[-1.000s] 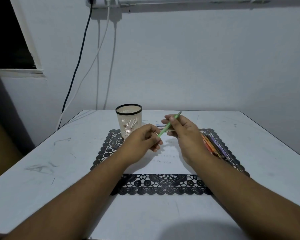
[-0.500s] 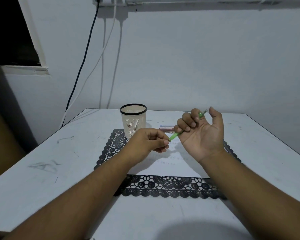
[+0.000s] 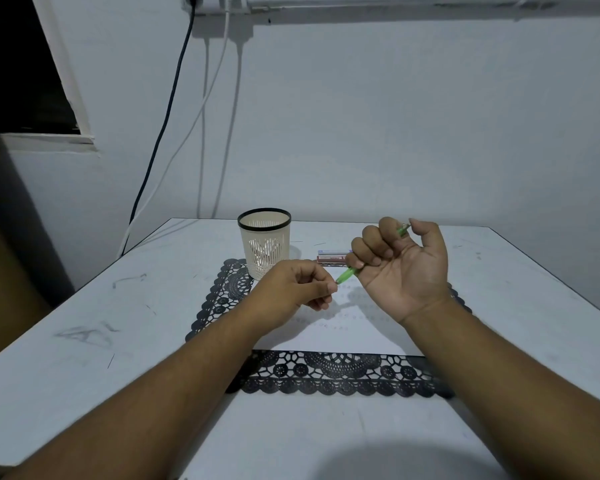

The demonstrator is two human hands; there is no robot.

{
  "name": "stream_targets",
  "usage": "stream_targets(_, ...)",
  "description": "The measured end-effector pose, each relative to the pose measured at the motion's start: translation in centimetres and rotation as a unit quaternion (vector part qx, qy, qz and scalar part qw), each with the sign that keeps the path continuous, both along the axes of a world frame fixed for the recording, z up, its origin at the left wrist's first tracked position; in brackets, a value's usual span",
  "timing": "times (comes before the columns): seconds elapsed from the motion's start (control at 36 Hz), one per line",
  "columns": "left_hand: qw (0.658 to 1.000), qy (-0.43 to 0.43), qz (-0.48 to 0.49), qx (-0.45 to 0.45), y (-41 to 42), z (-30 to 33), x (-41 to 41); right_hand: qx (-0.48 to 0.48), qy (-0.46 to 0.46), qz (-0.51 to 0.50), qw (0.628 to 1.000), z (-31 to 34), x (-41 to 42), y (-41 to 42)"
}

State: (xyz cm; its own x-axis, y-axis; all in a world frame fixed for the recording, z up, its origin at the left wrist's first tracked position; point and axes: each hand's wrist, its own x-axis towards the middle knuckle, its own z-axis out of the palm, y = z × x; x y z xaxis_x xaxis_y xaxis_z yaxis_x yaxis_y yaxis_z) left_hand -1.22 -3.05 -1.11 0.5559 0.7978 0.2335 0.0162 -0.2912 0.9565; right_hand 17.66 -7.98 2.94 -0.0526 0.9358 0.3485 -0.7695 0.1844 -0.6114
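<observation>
While right hand (image 3: pixel 406 268), palm up, clenches a thin green plastic pen (image 3: pixel 347 273), left hand (image 3: pixel 291 292) pinches its lower tip. Both hover above white table (image 3: pixel 84 341) middle.

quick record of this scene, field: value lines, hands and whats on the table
right hand: palm up, fingers curled round green pen
left hand: pinches the pen's lower end
pen pose: tilted, held above the sheet of paper
paper: lies on black lace placemat
holder: beige mesh pen holder, upright, at the placemat's far left corner
behind the pen: small flat box on the white table
</observation>
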Motion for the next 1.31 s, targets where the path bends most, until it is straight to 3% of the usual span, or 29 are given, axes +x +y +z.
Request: stream_targets(1.31,1.0,0.01,-0.002,-0.01,-0.62,0.2,0.32,-0.006,-0.03,0.03,0.999,0.16,0.68,0.19)
